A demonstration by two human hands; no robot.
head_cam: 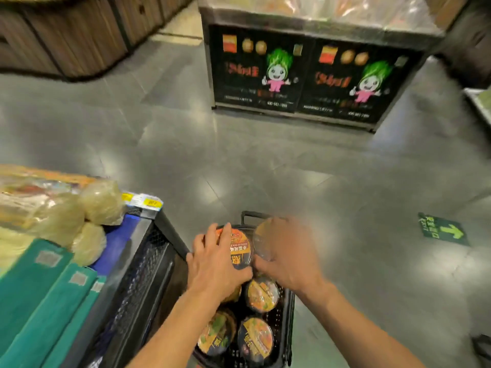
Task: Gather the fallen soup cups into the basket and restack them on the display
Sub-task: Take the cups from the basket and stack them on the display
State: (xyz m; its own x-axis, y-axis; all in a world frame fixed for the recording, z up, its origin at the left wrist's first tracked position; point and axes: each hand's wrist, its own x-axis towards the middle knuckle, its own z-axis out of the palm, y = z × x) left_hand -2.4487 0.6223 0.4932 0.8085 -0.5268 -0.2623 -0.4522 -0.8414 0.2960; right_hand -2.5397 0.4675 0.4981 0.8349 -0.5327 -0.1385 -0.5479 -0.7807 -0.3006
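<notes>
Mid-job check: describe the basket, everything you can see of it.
The basket is black, plastic-looking, with perforated walls and a handle at its far end. It stands upright on the grey floor, right of the shelf. Orange-lidded cups lie inside, three in clear sight. The left hand and right hand each hold a cup over its far half.

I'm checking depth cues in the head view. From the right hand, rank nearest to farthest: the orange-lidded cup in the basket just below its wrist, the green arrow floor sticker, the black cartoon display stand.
1. Orange-lidded cup: in the basket, just below the right hand.
2. Green arrow floor sticker: off to the right.
3. Black cartoon display stand: far ahead across the aisle.
</notes>
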